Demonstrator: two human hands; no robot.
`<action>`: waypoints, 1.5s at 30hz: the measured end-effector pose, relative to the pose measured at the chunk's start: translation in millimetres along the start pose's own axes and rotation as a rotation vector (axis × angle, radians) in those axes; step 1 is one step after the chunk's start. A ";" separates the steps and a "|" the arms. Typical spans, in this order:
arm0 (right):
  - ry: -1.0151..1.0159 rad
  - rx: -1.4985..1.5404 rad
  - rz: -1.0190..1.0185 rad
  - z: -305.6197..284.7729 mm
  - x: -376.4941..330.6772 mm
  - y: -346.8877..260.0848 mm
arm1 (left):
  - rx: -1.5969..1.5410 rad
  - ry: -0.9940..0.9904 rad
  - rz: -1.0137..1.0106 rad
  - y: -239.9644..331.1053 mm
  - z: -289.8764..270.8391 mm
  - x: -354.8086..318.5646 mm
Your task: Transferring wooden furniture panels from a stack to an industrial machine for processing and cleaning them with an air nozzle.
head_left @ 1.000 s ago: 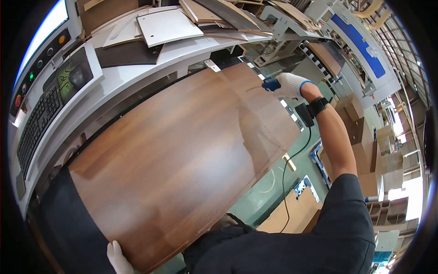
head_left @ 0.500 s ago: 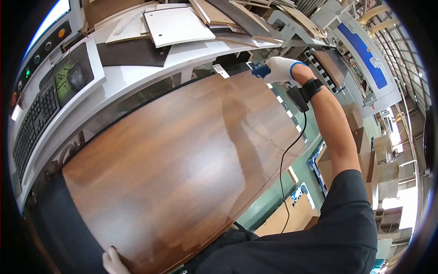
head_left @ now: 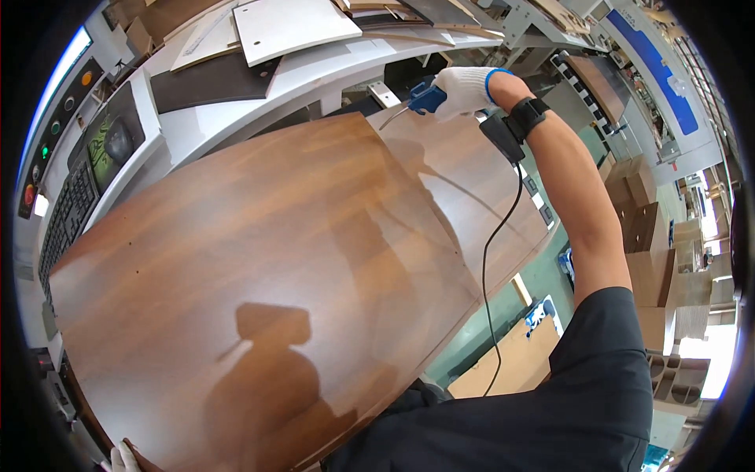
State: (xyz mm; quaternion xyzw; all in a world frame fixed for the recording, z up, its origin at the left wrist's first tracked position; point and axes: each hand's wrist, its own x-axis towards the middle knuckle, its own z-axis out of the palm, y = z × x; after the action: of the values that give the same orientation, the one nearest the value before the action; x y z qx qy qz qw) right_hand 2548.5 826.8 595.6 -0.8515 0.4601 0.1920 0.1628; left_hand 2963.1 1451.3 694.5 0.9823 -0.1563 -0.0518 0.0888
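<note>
Workshop clutter fills the background: machines, stacked boards and cardboard boxes along the right side, all bent by the wide lens. Largest in view is the glossy dark brown wood-grain panel (head_left: 259, 299), a broad rectangular sheet that spreads from the lower left up toward the centre and carries the shadow of the person's head and shoulders. Under its far right edge lies a second brown wood-grain panel (head_left: 480, 197), partly covered by the first and jutting out to the right. Beyond them runs a white curved machine counter (head_left: 259, 94), with a white rectangular board (head_left: 291, 27) and a dark brown flat strip (head_left: 208, 79) lying on top. At the left rim stands a grey control console with black keyboard and coloured buttons (head_left: 75, 181).

The right hand (head_left: 464, 88), in a white knit glove with a blue cuff, is closed around a blue-handled tool with a thin metal nozzle (head_left: 421, 101), which points left at the far corner of the top panel. A black wristband (head_left: 525, 118) sits on that forearm, and a thin black cable (head_left: 491, 275) hangs from near the wrist down past the panels' right edge.

The left hand (head_left: 124, 458), also in a white glove, shows only as a sliver at the bottom edge, touching the near corner of the big panel; how it grips cannot be told.
</note>
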 end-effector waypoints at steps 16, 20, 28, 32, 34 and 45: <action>-0.455 -0.064 0.104 134.9 -281.2 44.9 | -0.453 -0.107 0.187 -127.2 225.1 62.0; -0.257 0.434 0.132 206.9 -304.9 81.1 | -0.557 -0.072 0.222 -95.4 290.7 38.4; 0.174 0.486 0.102 331.5 -293.5 121.3 | -0.594 -0.117 0.218 -10.9 324.3 0.3; 0.150 0.146 0.388 285.5 -276.6 164.4 | -0.475 0.021 0.419 -3.8 349.9 7.8; 0.443 0.188 0.449 255.3 -247.4 167.4 | -0.412 0.034 0.422 9.6 345.3 -0.2; 0.410 0.376 0.460 295.4 -198.9 178.7 | -0.122 -0.055 0.447 27.8 324.7 -52.6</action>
State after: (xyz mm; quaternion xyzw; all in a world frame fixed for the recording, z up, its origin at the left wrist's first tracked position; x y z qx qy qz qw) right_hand 2245.0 1010.7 414.5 -0.7015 0.6901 -0.0390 0.1733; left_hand 2863.0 1390.5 385.8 0.9143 -0.3690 -0.0671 0.1531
